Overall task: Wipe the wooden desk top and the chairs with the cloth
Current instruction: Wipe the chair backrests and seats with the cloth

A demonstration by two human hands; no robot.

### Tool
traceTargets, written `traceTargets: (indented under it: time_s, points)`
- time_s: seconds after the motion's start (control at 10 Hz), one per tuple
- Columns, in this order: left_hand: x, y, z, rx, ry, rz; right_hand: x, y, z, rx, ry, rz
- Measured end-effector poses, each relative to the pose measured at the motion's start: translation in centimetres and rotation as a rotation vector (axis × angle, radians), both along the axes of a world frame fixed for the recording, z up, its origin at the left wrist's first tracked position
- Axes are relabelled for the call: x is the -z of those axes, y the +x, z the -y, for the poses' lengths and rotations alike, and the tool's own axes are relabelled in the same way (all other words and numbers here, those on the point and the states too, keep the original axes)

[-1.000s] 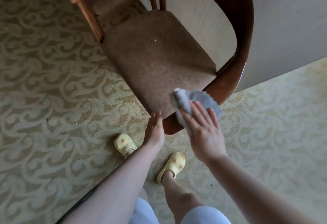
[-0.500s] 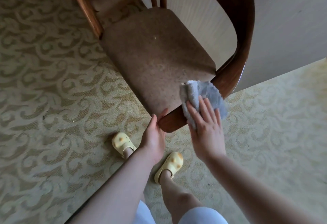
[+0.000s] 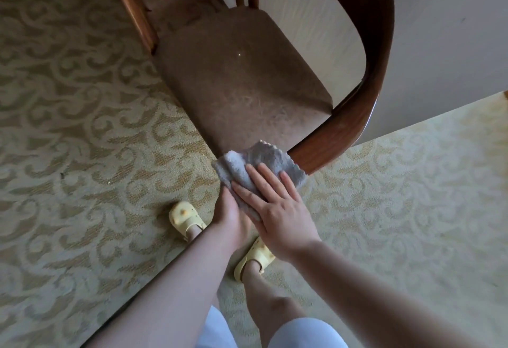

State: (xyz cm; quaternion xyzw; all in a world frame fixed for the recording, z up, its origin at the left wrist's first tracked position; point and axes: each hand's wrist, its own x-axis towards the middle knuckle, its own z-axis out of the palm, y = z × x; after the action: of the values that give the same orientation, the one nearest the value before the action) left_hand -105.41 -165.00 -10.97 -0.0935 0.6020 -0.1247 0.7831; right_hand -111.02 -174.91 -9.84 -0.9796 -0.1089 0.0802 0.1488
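Patterned beige carpet [image 3: 68, 127] fills the left and the near right of the frame. A pale wood-grain panel [image 3: 439, 45] takes the far right, and its lower edge meets the carpet on a diagonal. A dark wooden chair [image 3: 382, 45] stands at the centre, tight against that panel, with its curved rail sweeping from the far side round the right and down to a near end. The brown padded seat [image 3: 242, 78] inside the rail is bare and worn, with light scuff marks toward its near edge. A second wooden frame piece shows at the far left, but it is cut off by the frame edge. The grey cloth [image 3: 261, 163] is bunched over the near end of the chair rail, at the near corner of the seat, with its zigzag edge showing on the far and right sides. The right hand [image 3: 277, 210] lies flat on top of the cloth, its fingers [image 3: 264, 180] straight and slightly spread, pressing the cloth down rather than gripping it. The left hand [image 3: 231, 218] sits just left of and below the right one, touching the cloth's near-left edge. Its fingers are hidden under the cloth and the right hand, so I can't tell whether they grip anything. Two yellow slippers [image 3: 182, 215] stand on the carpet directly beneath the hands, the right one partly covered by the right wrist.
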Motion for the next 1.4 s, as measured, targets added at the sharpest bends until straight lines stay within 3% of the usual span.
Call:
traceTargets:
  time_s: [0.1,0.2,0.3,0.4,0.5,0.6,0.7,0.8,0.9,1.0,1.1,1.2,1.3,1.4]
  points:
    - [-0.1,-0.2,0.3,0.929,0.496,0.471,0.1,3.6,3.1,0.156,-0.065,0.028]
    - [0.0,0.2,1.0,1.034,0.658,0.51,0.0,1.8,3.8,0.512,-0.033,0.062]
    - [-0.3,0.3,2.4,1.081,0.849,0.289,0.3,-0.3,0.7,0.277,0.016,0.023]
    - [0.1,0.0,3.1,1.153,1.165,0.304,0.2,1.5,4.4,0.003,0.035,-0.006]
    - [0.3,-0.2,3.8,1.417,1.685,0.475,0.1,1.4,8.3,0.309,0.078,0.056]
    - [-0.5,1.1,4.5,1.728,1.942,0.545,0.6,0.4,5.4,0.52,0.071,0.069]
    - [-1.1,3.0,5.4,2.03,1.795,0.435,0.1,2.8,5.0,0.266,0.041,-0.013]
    - [-1.4,4.4,7.7,2.147,1.656,0.518,-0.1,5.7,10.5,0.22,-0.033,0.003]
    - [-1.3,5.3,11.0,2.15,1.665,0.577,0.3,4.6,10.9,0.518,0.011,0.049]
    - [-0.5,5.7,12.1,2.087,1.722,0.476,0.2,3.7,8.6,0.518,0.081,-0.01]
    - [-0.1,5.6,12.3,2.078,1.735,0.399,-0.4,5.9,14.1,0.176,-0.045,-0.029]
    - [-0.3,5.4,12.9,2.049,1.793,0.381,-0.2,6.8,17.8,0.412,0.017,0.027]
    - [-0.1,5.3,13.1,2.073,1.819,0.363,0.9,6.0,13.9,0.611,0.069,0.071]
    - [-0.5,5.6,13.3,2.115,1.803,0.323,0.6,7.8,14.9,0.28,-0.01,0.029]
